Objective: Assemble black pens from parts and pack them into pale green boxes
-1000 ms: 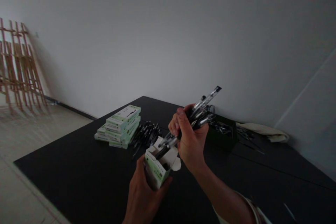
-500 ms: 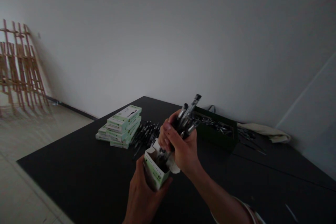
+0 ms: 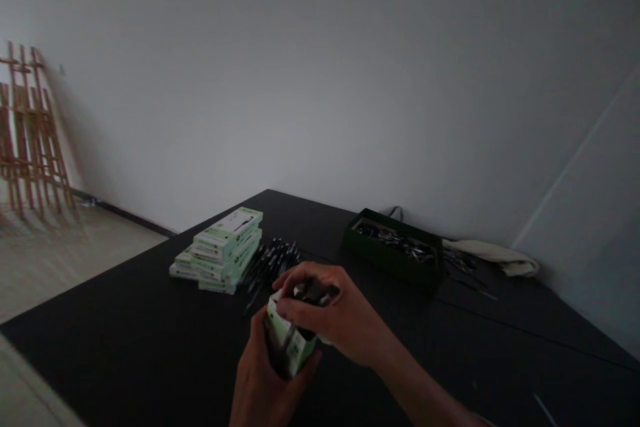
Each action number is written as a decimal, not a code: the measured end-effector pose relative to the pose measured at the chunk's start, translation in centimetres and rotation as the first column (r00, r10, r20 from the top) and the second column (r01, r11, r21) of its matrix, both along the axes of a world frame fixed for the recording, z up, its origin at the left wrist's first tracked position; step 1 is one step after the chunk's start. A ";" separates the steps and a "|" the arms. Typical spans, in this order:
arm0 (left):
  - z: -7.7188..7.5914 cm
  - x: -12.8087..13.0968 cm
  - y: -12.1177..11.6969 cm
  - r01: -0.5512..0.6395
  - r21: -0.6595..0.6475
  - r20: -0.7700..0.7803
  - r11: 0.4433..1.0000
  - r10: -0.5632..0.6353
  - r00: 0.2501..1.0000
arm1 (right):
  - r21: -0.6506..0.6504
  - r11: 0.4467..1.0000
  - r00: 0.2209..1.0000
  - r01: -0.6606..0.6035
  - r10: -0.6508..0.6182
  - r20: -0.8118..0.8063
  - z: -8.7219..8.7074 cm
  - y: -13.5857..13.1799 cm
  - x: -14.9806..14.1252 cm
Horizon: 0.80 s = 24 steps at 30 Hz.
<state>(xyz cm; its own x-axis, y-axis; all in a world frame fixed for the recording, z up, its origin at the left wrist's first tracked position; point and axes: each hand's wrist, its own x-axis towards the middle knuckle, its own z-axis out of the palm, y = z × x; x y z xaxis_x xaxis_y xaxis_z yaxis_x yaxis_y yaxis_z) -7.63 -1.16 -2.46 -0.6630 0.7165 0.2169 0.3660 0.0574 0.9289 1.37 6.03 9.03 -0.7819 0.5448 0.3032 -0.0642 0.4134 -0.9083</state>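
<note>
My left hand (image 3: 267, 370) grips a small white and green pen box (image 3: 287, 337) from below, its open end tilted up toward me. At that open end, my right hand (image 3: 333, 317) curls its fingers and thumb around a bundle of dark pens (image 3: 316, 290). The pens sit mostly down in the box, with only their ends showing between my fingers. Just behind the box, a heap of loose black pens (image 3: 273, 263) lies on the table. To its left stands a stack of white and green pen boxes (image 3: 227, 240).
A dark green open box (image 3: 395, 260) full of pens stands at the back right of the black table (image 3: 150, 320). Beside it lie more loose pens (image 3: 463, 263) and a pale cloth (image 3: 500, 255). Wooden racks (image 3: 33, 140) lean by the wall at far left.
My right hand has moved down and left, lowering the pens from above the opening into the box. My left hand still holds the box. The view has shifted slightly.
</note>
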 end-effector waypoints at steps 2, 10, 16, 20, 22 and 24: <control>0.0 0.1 0.0 -0.008 0.001 -0.001 1.000 0.008 1.000 | 0.100 0.995 1.000 0.023 -0.024 0.012 -0.1 -0.1 0.3; -0.3 -0.2 0.4 -0.022 0.010 -0.010 1.000 0.022 1.000 | 0.323 0.932 0.982 0.164 -0.125 -0.138 -2.5 0.6 -1.2; -0.8 -0.3 0.6 -0.013 -0.018 -0.031 1.000 0.013 0.999 | 0.365 0.913 0.975 0.183 -0.123 -0.184 -2.5 0.2 -1.1; -1.0 -0.4 0.5 -0.037 -0.033 -0.041 0.999 0.035 0.999 | 0.485 0.824 0.956 0.293 -0.248 -0.156 -2.1 -0.3 -0.3; -1.1 -0.5 0.4 -0.046 -0.029 -0.044 0.999 0.045 0.998 | 0.584 0.743 0.940 0.326 -0.322 -0.116 -1.9 -0.8 0.5; -1.4 -0.6 0.4 -0.022 -0.003 -0.053 1.000 0.022 0.998 | 0.729 0.643 0.938 0.236 -0.345 0.001 -2.0 -1.7 1.3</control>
<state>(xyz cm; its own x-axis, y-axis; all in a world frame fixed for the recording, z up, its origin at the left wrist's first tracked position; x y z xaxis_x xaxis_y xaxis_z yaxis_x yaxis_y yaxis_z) -8.23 -0.77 -3.84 -0.6659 0.7030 0.2496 0.4137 0.0696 0.9078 2.67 4.36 7.01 -0.6820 0.4128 0.6037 0.2665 0.9090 -0.3205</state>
